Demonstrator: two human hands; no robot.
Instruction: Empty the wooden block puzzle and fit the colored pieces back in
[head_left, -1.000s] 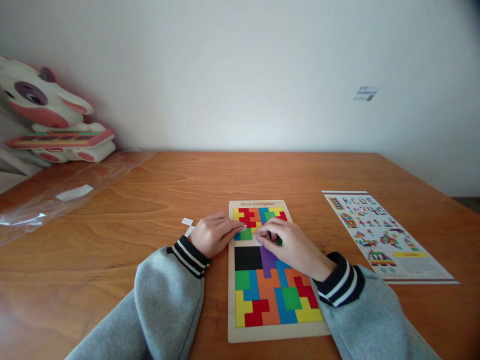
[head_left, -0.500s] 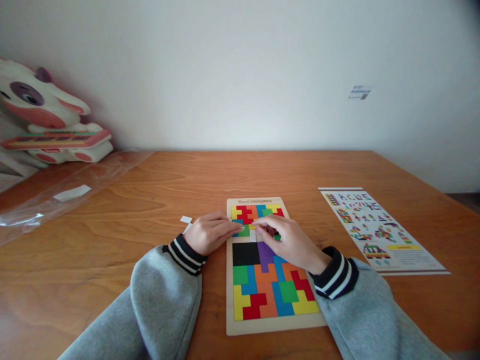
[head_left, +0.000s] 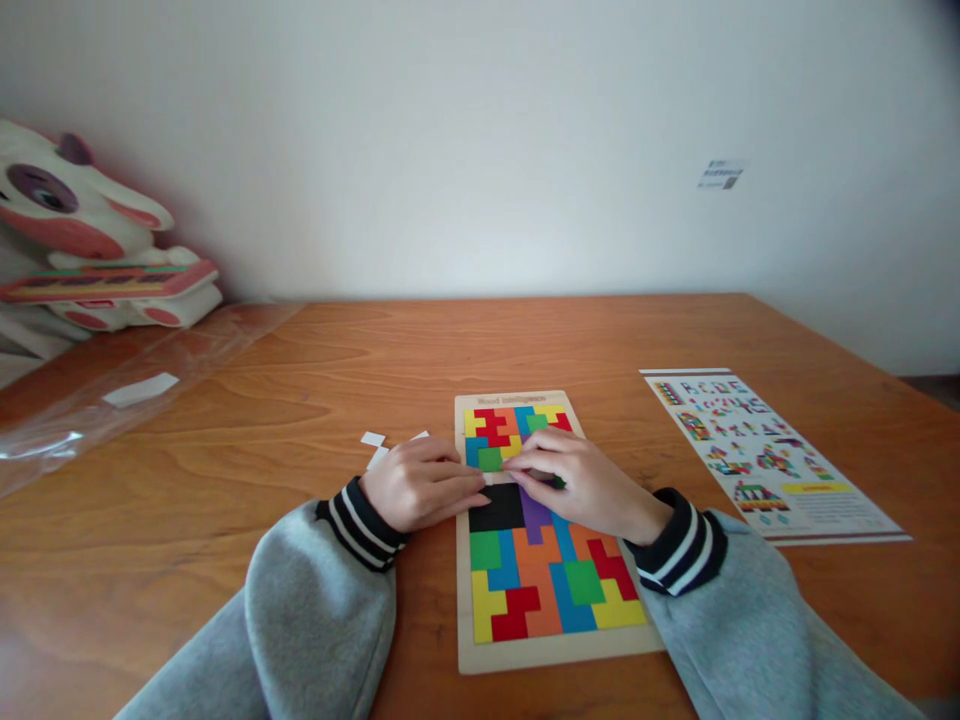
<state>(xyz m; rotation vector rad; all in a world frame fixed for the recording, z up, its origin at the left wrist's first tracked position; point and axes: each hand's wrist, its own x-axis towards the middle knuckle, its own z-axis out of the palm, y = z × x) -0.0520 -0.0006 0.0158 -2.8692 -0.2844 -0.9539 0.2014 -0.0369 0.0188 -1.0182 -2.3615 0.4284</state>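
Observation:
A wooden block-puzzle board (head_left: 480,658) lies in front of me, filled with coloured tetris-like pieces around a black gap (head_left: 495,512). My left hand (head_left: 424,485) reaches over the board's left edge, fingers together, the fingertips at the left end of a small thin white piece (head_left: 501,478). On the other end, my right hand (head_left: 581,482) pinches this white piece with thumb and index finger, just above the gap. A bit of green (head_left: 557,482) shows beneath the right hand; what it belongs to is mostly hidden.
Small white scraps (head_left: 373,439) lie on the wooden table (head_left: 337,370) beside my left hand. A printed pattern sheet (head_left: 780,460) is on the right. At the far left stand a cow-shaped toy keyboard (head_left: 112,270) and clear plastic wrapping (head_left: 180,350).
Both hands have moved slightly toward me. The white piece now stretches between the two hands' fingertips as a narrow strip; before, it hung square below the right fingers. Another white scrap shows behind my left hand.

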